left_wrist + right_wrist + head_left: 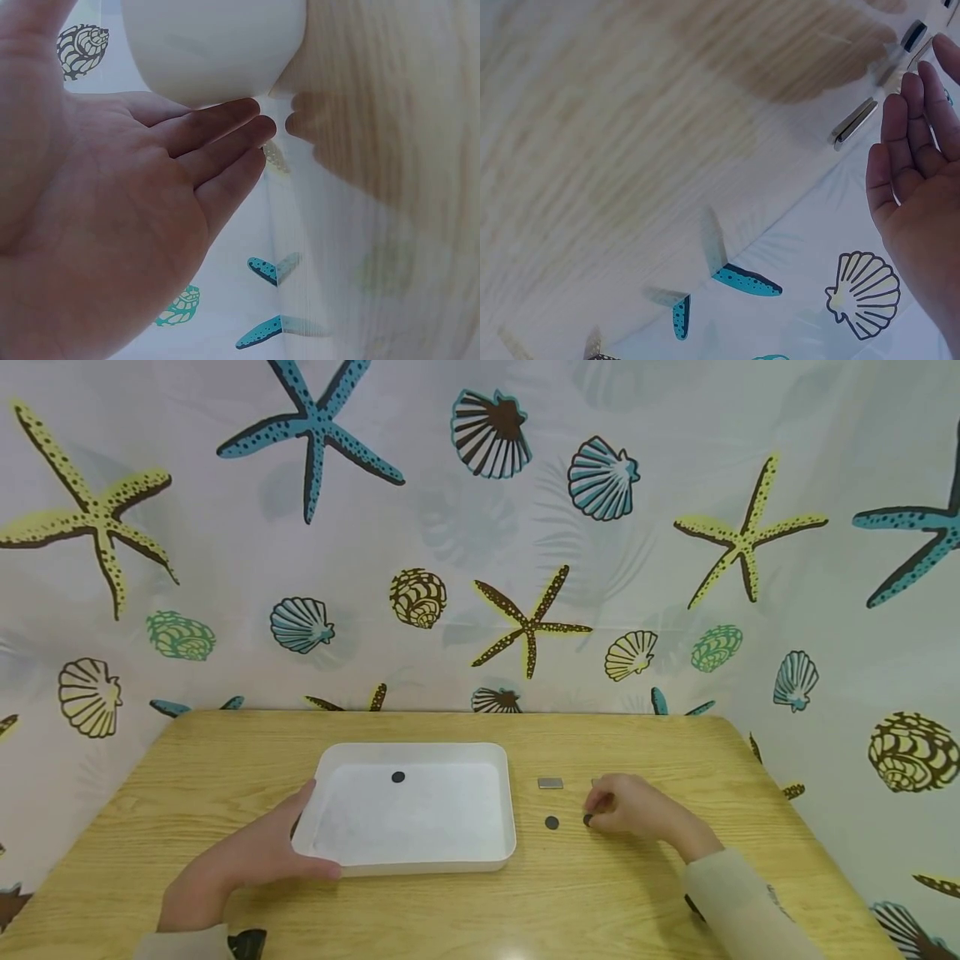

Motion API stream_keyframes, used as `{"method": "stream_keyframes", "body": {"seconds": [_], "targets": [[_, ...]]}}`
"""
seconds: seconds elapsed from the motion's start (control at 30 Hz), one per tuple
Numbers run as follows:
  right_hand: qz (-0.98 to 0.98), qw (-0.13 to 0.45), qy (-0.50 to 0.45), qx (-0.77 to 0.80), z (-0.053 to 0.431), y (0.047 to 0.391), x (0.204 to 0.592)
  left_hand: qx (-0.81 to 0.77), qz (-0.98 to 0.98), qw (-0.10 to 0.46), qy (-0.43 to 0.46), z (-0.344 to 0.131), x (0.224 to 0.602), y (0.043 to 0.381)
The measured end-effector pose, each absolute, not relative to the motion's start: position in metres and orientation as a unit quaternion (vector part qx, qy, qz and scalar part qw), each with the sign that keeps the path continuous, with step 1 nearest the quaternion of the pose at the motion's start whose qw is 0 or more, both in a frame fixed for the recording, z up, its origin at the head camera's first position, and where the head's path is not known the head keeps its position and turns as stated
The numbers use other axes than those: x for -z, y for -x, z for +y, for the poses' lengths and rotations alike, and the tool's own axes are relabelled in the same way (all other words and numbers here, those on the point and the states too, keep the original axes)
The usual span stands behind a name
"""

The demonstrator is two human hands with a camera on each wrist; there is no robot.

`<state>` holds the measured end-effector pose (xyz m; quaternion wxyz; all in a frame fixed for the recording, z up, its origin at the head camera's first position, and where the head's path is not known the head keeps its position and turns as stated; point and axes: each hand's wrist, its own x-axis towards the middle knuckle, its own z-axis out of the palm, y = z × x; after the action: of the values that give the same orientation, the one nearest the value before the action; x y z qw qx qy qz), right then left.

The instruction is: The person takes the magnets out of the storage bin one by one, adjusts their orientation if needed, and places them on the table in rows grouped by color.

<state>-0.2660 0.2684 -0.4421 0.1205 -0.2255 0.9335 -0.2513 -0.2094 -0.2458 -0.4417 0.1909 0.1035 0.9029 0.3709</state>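
Observation:
A shallow white tray [405, 867] rests on the wooden table, with one small black disc [398, 777] lying inside toward its back. My left hand [255, 852] spans the tray's near left corner, thumb along the front rim and fingers against the left side. In the left wrist view those fingers [217, 139] are nearly straight and touch the tray's outer wall. To the tray's right, my right hand [637, 810] pinches another black disc [588, 820] at the fingertips, low over the table. A third disc [552, 822] lies between that hand and the tray.
A small silver bar [550, 783] lies behind the loose disc. A second bar [853, 124] sits beyond my right hand and is partly hidden by it in the head view. A curtain [450, 543] printed with starfish and shells surrounds the table's back and sides.

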Motion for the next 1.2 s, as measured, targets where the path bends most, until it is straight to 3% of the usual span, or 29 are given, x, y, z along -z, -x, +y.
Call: {"method": "stream_keyframes", "body": {"seconds": [0.47,0.93,1.2], "targets": [[0.941,0.114,0.209,0.241,0.243,0.278,0.42,-0.369,0.904,0.193,-0.095,-0.253,0.443,0.206],[0.924,0.09,0.3,0.22,0.164,0.297,0.391,-0.364,0.906,0.194,-0.091,-0.25,0.442,0.207],[0.917,0.104,0.32,0.216,0.114,0.302,0.378,-0.362,0.908,0.191,-0.085,-0.248,0.441,0.206]]}}
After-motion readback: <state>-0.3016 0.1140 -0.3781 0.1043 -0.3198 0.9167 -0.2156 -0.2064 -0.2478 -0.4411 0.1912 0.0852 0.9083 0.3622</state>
